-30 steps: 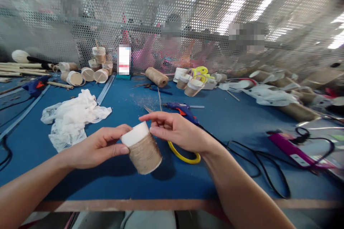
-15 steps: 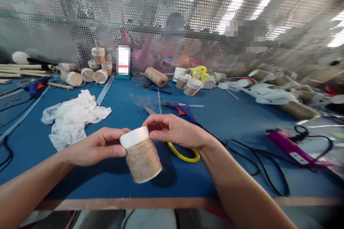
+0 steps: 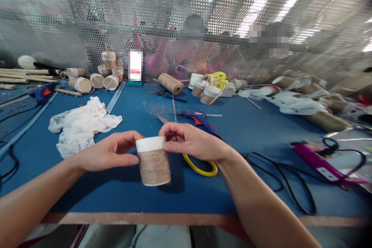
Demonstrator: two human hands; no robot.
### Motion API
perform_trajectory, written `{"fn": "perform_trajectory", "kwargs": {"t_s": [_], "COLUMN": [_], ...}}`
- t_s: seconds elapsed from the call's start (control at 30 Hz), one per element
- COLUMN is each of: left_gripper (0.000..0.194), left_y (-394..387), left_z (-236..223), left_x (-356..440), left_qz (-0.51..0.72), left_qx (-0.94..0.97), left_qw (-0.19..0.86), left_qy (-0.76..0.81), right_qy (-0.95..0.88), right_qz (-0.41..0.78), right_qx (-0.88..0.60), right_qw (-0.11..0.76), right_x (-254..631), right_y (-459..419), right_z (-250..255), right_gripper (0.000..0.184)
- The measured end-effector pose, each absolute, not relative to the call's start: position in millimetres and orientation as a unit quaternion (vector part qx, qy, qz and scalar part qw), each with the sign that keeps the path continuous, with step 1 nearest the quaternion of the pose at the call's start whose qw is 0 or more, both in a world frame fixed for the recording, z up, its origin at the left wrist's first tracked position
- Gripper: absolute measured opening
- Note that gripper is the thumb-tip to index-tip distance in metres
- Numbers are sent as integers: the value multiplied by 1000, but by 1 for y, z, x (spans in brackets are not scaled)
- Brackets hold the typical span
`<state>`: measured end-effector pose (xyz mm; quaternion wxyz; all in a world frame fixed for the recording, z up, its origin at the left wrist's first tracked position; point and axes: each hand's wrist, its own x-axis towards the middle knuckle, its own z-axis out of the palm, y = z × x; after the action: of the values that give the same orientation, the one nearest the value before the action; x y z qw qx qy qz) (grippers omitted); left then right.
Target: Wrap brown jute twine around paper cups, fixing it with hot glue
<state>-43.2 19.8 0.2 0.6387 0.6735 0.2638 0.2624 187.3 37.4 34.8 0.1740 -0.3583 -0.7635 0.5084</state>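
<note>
A white cup wrapped in jute twine (image 3: 154, 167), with a bare white band at its rim, is held over the table's front half. My left hand (image 3: 106, 151) grips its left side, thumb on the twine and fingertips at the rim. Thumb and fingers of my right hand (image 3: 193, 139) close on the upper right rim, where the twine strand (image 3: 174, 108) from the jute spool (image 3: 170, 83) runs down behind them. Under that hand lie yellow-handled scissors (image 3: 200, 169), partly hidden. A blue glue gun (image 3: 200, 119) lies just beyond.
Crumpled white lace (image 3: 85, 124) lies at left. Wrapped cups (image 3: 111, 81) stand along the mesh wall, others (image 3: 209, 95) near yellow-handled scissors. A second glue gun (image 3: 43, 92) is far left. Black cable (image 3: 290, 186) and a purple power strip (image 3: 316, 162) occupy the right.
The cup has turned more upright, its base swinging left and up. My left hand has loosened a little around its side, while my right hand stays at the rim.
</note>
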Motion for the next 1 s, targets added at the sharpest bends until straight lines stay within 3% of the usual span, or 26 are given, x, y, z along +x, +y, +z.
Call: {"fn": "perform_trajectory", "kwargs": {"t_s": [0.3,1.0], "left_gripper": [18,16], "left_y": [16,13], "left_z": [7,7], "left_x": [-24,-20], "left_qz": [225,223], "left_qx": [750,719], "left_qw": [495,523], "left_qy": [377,400], "right_qy": [-812,-838], "right_qz": [395,315], "right_qx": [-390,-411], "right_qw": [182,173], "right_x": [175,169], "right_y": [26,19], "right_z": [33,34], "right_gripper": [8,9]}}
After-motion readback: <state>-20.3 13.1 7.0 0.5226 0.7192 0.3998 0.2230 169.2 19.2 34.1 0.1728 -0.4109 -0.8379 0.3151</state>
